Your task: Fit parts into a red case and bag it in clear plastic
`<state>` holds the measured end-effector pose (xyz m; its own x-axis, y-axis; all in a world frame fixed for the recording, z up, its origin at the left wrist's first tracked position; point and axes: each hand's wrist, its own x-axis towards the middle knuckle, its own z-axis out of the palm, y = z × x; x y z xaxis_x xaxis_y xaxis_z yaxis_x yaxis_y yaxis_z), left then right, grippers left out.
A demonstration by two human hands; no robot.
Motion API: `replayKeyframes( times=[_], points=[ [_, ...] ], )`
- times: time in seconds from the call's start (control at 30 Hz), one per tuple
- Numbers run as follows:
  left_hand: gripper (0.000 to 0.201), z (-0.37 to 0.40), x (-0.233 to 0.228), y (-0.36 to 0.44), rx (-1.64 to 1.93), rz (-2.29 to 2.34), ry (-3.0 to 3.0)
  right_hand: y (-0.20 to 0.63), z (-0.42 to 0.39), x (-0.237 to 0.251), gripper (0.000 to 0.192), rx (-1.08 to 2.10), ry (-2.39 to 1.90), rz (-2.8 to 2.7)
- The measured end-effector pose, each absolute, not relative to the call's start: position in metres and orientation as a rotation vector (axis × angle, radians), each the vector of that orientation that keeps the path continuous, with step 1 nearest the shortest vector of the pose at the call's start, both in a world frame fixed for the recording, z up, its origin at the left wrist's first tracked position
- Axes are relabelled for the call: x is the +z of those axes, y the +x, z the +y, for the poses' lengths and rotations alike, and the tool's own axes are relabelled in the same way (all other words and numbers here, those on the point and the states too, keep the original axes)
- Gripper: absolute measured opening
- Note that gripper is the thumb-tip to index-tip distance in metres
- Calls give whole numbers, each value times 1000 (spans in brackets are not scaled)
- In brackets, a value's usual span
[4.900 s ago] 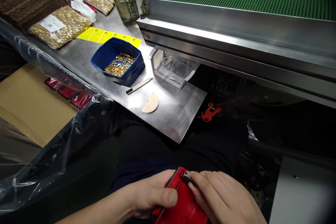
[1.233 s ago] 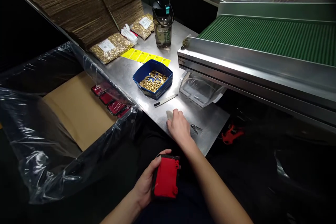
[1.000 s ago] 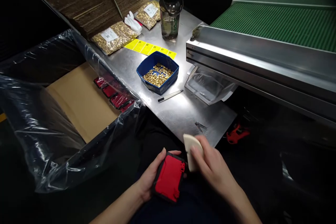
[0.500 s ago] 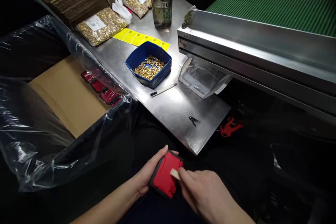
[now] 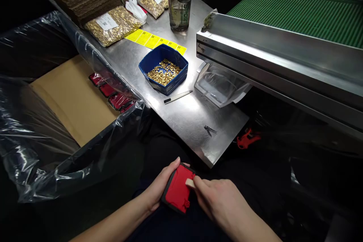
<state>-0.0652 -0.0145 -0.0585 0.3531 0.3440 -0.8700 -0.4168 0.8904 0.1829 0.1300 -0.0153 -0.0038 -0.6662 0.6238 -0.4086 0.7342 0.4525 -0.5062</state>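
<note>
Head view: the left hand [image 5: 160, 187] is wrapped around a red case [image 5: 178, 190] with a black rim and holds it low over the lap. The right hand [image 5: 219, 204] pinches a small pale wedge [image 5: 189, 183] between its fingertips. The tip of the wedge touches the top right part of the case. So both hands are closed, each on its own thing.

Just past the hands is the corner of a shiny metal table [image 5: 193, 121]. A little dark clip tool [image 5: 210, 130] lies near that corner, and a thin pen-like stick [image 5: 177, 96] lies farther up. Beside the stick is a blue tub [image 5: 163, 69] full of tiny gold bits. Behind it are yellow labels [image 5: 155, 40], bags of gold bits [image 5: 112, 26] and a water bottle [image 5: 179, 0].

To the left is a big box lined with clear plastic [image 5: 70, 98]. A few more red cases [image 5: 109, 90] lie in a row in it. I think those ones are done. The one in the hands looks like it is being rubbed or pressed, so it is not done yet.
</note>
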Motion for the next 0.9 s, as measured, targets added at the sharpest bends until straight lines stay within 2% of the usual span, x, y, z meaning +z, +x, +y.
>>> replayKeyframes(
  times=[0.37, 0.73, 0.9],
  points=[
    [57, -14, -64, -69, 474, 1068, -101, 125, -9, -2, 6, -1105, 1137, 2529],
    [56, -14, -64, -70, 498, 1061, -144, 124, -2, -1, 9, -1070, 1164, 2490],
    [57, -15, -66, -71, 518, 1038, -131, 124, -2, 2, 7, -1164, 1146, 2478]
  ],
)
